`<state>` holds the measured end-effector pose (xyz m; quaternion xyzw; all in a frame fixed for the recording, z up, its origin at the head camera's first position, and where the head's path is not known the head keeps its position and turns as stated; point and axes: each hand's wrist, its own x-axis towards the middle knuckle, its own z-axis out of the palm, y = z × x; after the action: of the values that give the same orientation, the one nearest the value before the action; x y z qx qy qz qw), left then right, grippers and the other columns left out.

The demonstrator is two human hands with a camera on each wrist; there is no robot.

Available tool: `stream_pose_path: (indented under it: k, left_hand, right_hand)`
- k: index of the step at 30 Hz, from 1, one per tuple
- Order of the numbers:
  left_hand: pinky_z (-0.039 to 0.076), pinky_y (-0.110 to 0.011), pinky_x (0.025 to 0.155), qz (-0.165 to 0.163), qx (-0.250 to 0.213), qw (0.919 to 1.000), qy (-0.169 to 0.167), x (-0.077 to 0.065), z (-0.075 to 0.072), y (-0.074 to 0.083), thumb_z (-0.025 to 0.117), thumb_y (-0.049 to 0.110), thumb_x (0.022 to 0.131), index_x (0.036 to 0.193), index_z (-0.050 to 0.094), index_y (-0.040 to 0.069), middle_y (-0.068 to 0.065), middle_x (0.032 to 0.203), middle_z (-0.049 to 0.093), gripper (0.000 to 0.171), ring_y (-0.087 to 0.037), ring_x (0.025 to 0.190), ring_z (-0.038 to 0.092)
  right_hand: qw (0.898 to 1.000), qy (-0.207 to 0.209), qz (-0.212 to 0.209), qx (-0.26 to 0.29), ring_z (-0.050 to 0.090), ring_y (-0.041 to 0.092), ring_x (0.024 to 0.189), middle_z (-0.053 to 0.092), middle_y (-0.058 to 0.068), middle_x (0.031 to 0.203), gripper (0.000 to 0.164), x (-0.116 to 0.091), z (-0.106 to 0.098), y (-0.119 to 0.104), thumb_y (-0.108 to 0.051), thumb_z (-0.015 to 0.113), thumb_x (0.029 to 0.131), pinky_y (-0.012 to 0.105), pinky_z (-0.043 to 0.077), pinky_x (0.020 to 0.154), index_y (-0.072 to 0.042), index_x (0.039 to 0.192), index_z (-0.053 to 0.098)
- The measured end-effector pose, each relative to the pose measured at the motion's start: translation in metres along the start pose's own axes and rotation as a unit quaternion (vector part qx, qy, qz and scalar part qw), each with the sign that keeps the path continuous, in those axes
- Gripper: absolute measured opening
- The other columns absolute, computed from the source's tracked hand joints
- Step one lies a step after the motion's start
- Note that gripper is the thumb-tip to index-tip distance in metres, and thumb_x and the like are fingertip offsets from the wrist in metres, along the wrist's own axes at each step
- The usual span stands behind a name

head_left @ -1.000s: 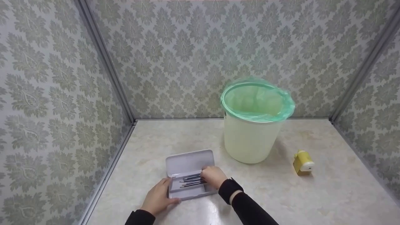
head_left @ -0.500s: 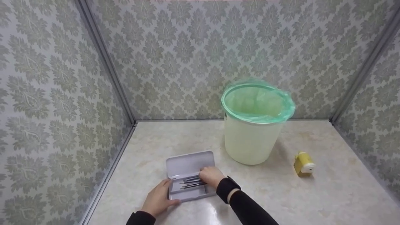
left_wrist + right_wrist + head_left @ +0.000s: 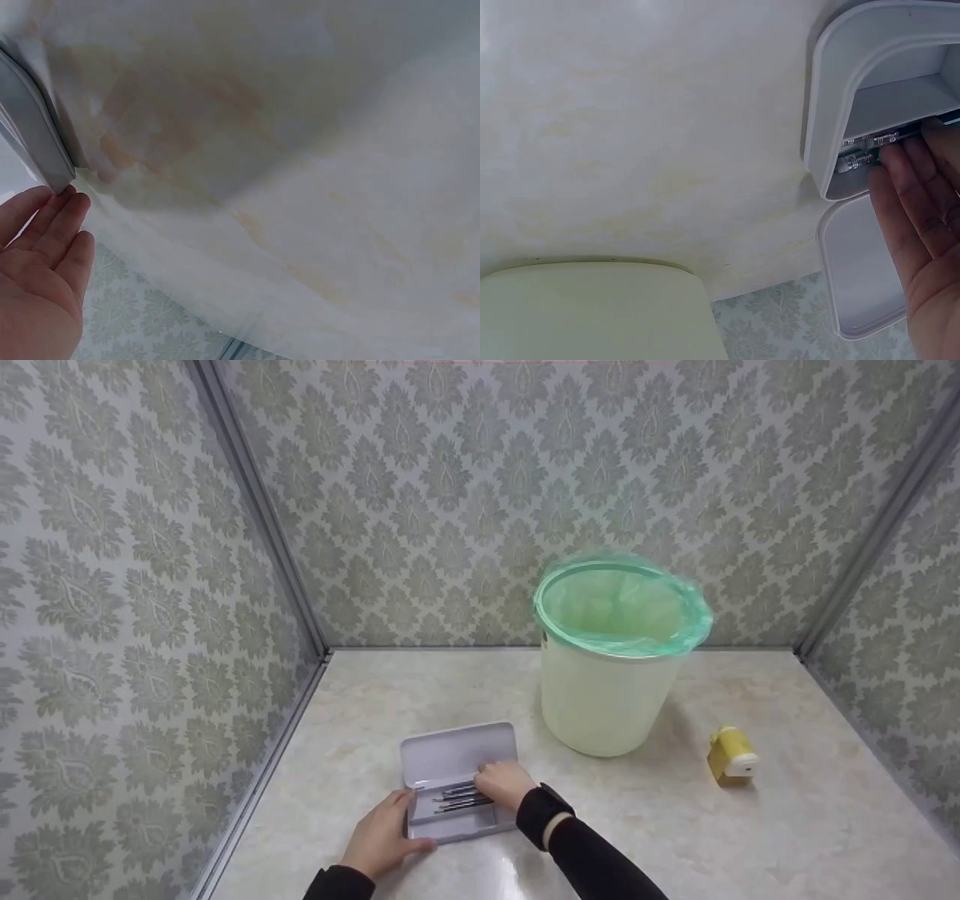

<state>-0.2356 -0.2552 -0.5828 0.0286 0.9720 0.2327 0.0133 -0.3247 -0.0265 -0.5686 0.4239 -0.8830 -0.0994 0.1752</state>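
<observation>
Head view shows the right hand [image 3: 506,785] reaching over the right part of an open grey pencil case [image 3: 450,830], its thumb and fingers drawn together and pinching at the dark pencils [image 3: 459,804] inside; how many it holds cannot be told, since the hand covers their right ends. From that grip the pencils run leftward, points toward the left hand [image 3: 379,834], lying in the long compartment next to the raised lid [image 3: 450,754]. Right wrist view gives silver bands [image 3: 886,139] on the pencils just beside the fingertips, with a bare compartment wall of the case on the other side of them. The left hand touches the case's left end, thumb spread away from the fingers, thumb at the near edge and fingertips farther up the side; left wrist view has those fingertips against the case's edge, fairly straight. The lid leans back just beyond the right hand's knuckles. Farther beyond and to the right of that hand stands a pale bin [image 3: 604,705], upright, with a green liner [image 3: 637,646] folded over its rim. Well to the right of the same grip, a small yellow-and-white device [image 3: 732,757] rests on the marbled table [image 3: 750,840]. Around the right wrist, just behind the grip, sits a black band [image 3: 541,814].
</observation>
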Motion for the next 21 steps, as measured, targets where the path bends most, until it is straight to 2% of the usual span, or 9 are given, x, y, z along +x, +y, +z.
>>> stream_pose_path:
  k: [5,16,21]
  left_hand:
    - [0.045,-0.054,0.112,0.005,0.0,1.0,0.004,0.0002,0.0004,0.0001,0.09,0.05,0.07,0.144,0.052,-0.005,-0.02,0.142,0.06,0.099,-0.038,0.131,0.059]
    - [0.045,-0.054,0.112,0.005,-0.005,1.0,0.006,-0.0003,0.0013,0.0,0.091,0.049,0.07,0.145,0.051,-0.004,-0.021,0.143,0.059,0.1,-0.038,0.132,0.059]
    - [0.044,-0.055,0.113,0.004,-0.007,1.0,0.005,-0.001,0.001,0.0,0.09,0.048,0.071,0.145,0.051,-0.004,-0.021,0.143,0.059,0.099,-0.038,0.133,0.058]
  right_hand:
    - [1.0,0.005,-0.004,-0.004,0.061,0.011,0.059,0.067,-0.004,0.077,0.009,-0.0024,-0.0004,0.0001,-0.007,0.073,0.083,0.023,0.048,0.051,-0.016,0.078,0.072]
    - [1.0,-0.013,-0.004,-0.011,0.062,0.011,0.059,0.069,-0.006,0.073,0.015,0.0007,0.0021,0.0004,-0.003,0.073,0.076,0.023,0.05,0.052,-0.018,0.072,0.072]
    - [1.0,0.007,-0.014,-0.026,0.061,0.009,0.059,0.069,-0.007,0.073,0.015,-0.0018,0.0069,0.0,-0.004,0.073,0.076,0.022,0.048,0.051,-0.019,0.072,0.072]
